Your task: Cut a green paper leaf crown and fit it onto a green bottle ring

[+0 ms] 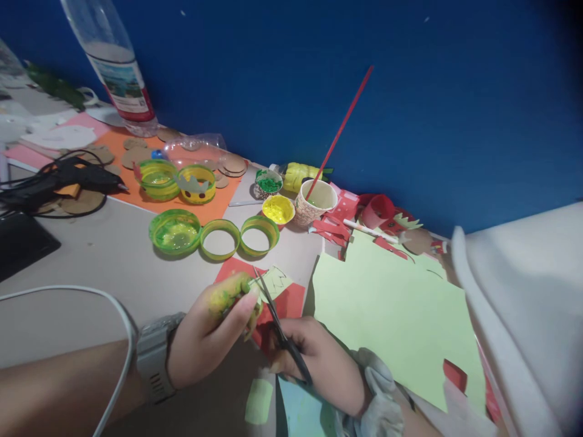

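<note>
Your left hand [200, 340] pinches a small pale green paper piece [277, 283] between the thumb and the paint-marked fingers; the paper juts out just past the thumb tip, above the red paper [291, 300]. Your right hand [328, 358] is closed around the handles of the black-handled scissors [291, 349], whose blades reach up to the paper, right beside the left thumb. How far the blades are parted is hard to tell.

The piece carries dark, angular pen lines, so a neat cut would best run along them. Feed the paper into the blades by turning the left wrist, and let the right hand mostly open and close. Cut deep in the blades for straight runs, and use only the tips near sharp corners, stopping exactly at each point so that you don't snip past it. The piece is small and the thumb lies very near the cutting edge: slide your grip back to the side away from the blades before each closing. Pinch lightly, as thin paper may crease, and the green and yellow paint on the left fingers could smear if it is wet.

Raise the work a little, clear of the red paper beneath your fingers and the painted ring [260, 250] beyond them, so that the blades catch only the piece.
</note>
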`<act>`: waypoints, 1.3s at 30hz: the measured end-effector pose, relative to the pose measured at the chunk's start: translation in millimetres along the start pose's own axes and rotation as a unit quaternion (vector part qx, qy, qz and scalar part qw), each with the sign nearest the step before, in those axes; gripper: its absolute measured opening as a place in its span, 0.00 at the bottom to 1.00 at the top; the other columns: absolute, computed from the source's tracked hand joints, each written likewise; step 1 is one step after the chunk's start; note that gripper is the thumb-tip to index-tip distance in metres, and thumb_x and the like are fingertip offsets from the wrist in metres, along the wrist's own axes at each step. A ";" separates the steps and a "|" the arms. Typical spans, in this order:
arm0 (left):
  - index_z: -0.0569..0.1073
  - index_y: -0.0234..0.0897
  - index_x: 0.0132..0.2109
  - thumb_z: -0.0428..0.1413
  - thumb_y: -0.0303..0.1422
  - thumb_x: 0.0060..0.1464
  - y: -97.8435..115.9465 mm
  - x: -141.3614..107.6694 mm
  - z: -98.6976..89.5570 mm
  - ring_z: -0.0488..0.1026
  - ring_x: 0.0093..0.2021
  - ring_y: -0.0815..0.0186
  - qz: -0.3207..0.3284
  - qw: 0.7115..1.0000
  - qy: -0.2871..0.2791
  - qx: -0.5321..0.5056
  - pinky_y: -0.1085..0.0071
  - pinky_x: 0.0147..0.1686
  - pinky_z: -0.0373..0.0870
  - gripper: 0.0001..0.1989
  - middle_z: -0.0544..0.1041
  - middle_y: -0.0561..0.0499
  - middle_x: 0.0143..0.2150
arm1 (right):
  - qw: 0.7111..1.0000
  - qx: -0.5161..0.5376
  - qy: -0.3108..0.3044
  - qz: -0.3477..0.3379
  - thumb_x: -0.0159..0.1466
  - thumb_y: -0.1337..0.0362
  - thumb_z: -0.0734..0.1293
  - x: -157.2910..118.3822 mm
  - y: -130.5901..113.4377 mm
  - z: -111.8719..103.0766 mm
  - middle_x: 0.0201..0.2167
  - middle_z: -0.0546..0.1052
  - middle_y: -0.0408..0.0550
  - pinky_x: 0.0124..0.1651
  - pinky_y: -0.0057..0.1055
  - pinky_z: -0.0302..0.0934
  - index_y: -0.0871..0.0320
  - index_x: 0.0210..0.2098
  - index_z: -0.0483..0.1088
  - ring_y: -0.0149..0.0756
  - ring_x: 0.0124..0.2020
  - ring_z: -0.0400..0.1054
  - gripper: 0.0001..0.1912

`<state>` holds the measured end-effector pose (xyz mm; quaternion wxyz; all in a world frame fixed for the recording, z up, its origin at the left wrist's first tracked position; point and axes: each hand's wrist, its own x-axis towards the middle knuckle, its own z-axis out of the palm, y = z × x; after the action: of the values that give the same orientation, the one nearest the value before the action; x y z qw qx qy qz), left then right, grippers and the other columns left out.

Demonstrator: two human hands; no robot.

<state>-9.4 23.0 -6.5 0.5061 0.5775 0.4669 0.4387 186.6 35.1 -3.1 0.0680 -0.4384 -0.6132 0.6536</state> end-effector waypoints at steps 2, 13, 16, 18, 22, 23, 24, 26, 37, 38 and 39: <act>0.63 0.38 0.28 0.43 0.33 0.66 0.4 0.5 -0.1 0.63 0.25 0.72 -0.002 1.000 -0.003 -0.007 0.75 0.29 0.62 0.16 0.64 0.57 0.24 | 1.000 0.007 0.004 -0.008 0.58 0.47 0.69 0.3 -1.1 0.2 0.19 0.58 0.37 0.24 0.22 0.47 0.60 0.23 0.61 0.25 0.23 0.50 0.24; 0.63 0.38 0.28 0.43 0.34 0.66 1.3 1.9 -1.3 0.63 0.25 0.72 -0.016 1.000 -0.021 -0.012 0.75 0.29 0.63 0.17 0.64 0.56 0.25 | 1.000 0.002 0.006 -0.008 0.58 0.47 0.69 0.3 -2.3 0.4 0.19 0.58 0.37 0.24 0.22 0.48 0.60 0.23 0.61 0.25 0.23 0.50 0.23; 0.62 0.38 0.27 0.42 0.34 0.66 2.8 2.6 -2.2 0.63 0.25 0.72 -0.019 0.999 -0.033 -0.009 0.74 0.29 0.63 0.17 0.64 0.56 0.24 | 1.000 0.017 0.006 -0.014 0.58 0.47 0.69 0.5 -3.9 0.7 0.18 0.58 0.37 0.24 0.22 0.47 0.60 0.22 0.61 0.24 0.22 0.50 0.24; 0.62 0.38 0.28 0.42 0.35 0.66 3.0 2.9 -2.5 0.62 0.24 0.73 -0.022 0.999 -0.030 -0.008 0.75 0.28 0.63 0.17 0.63 0.56 0.24 | 0.999 0.029 0.005 -0.023 0.57 0.47 0.70 1.0 -3.6 0.8 0.18 0.59 0.37 0.24 0.22 0.47 0.61 0.22 0.62 0.24 0.22 0.50 0.24; 0.62 0.38 0.29 0.43 0.35 0.66 1.8 2.9 -1.4 0.63 0.23 0.72 -0.017 1.000 -0.022 -0.004 0.75 0.26 0.62 0.16 0.63 0.56 0.23 | 1.000 0.024 -0.007 -0.019 0.55 0.42 0.69 1.8 1.4 -0.3 0.19 0.58 0.37 0.25 0.23 0.48 0.60 0.23 0.62 0.25 0.23 0.50 0.27; 0.62 0.38 0.29 0.43 0.35 0.66 1.4 2.7 -1.0 0.63 0.24 0.72 -0.013 1.000 -0.022 -0.003 0.75 0.26 0.63 0.16 0.63 0.57 0.23 | 1.000 0.022 -0.012 -0.017 0.55 0.39 0.68 1.9 2.7 -0.9 0.20 0.58 0.37 0.25 0.23 0.48 0.60 0.24 0.61 0.25 0.23 0.50 0.28; 0.62 0.38 0.29 0.43 0.34 0.66 1.2 2.4 -0.7 0.63 0.24 0.73 -0.010 1.000 -0.022 -0.001 0.75 0.27 0.63 0.16 0.63 0.57 0.23 | 0.999 0.022 -0.018 -0.017 0.53 0.37 0.67 1.8 3.6 -1.4 0.20 0.58 0.37 0.25 0.23 0.48 0.60 0.24 0.60 0.25 0.23 0.50 0.30; 0.62 0.38 0.29 0.43 0.34 0.67 1.2 1.8 -0.3 0.63 0.24 0.73 -0.010 1.000 -0.025 0.003 0.76 0.28 0.62 0.16 0.63 0.57 0.24 | 0.999 0.020 -0.029 -0.021 0.51 0.33 0.65 1.6 4.1 -2.4 0.21 0.58 0.38 0.25 0.23 0.48 0.60 0.24 0.59 0.25 0.23 0.49 0.33; 0.62 0.38 0.28 0.43 0.35 0.67 5.1 2.9 -0.3 0.61 0.23 0.74 -0.014 0.999 -0.047 0.007 0.78 0.25 0.61 0.17 0.63 0.58 0.23 | 0.999 0.025 -0.033 -0.015 0.49 0.31 0.64 0.4 3.0 -3.3 0.21 0.56 0.38 0.27 0.25 0.49 0.59 0.23 0.56 0.26 0.24 0.48 0.35; 0.62 0.38 0.28 0.43 0.35 0.67 4.8 3.2 -0.1 0.61 0.23 0.74 -0.011 0.999 -0.050 0.008 0.78 0.25 0.61 0.17 0.63 0.58 0.23 | 0.999 0.022 -0.031 -0.013 0.50 0.31 0.64 0.4 3.2 -3.5 0.21 0.56 0.38 0.27 0.25 0.49 0.59 0.23 0.56 0.26 0.24 0.48 0.35; 0.62 0.38 0.28 0.43 0.35 0.67 4.5 3.4 0.1 0.61 0.23 0.74 -0.007 0.998 -0.059 0.009 0.78 0.25 0.61 0.17 0.63 0.58 0.23 | 0.999 0.018 -0.029 -0.014 0.50 0.31 0.63 0.5 3.2 -3.6 0.21 0.56 0.38 0.27 0.25 0.49 0.59 0.23 0.56 0.26 0.24 0.48 0.35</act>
<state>-8.3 26.1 -2.0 0.5303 0.6036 0.4441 0.3966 190.1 37.3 -5.6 0.0673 -0.4095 -0.6089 0.6760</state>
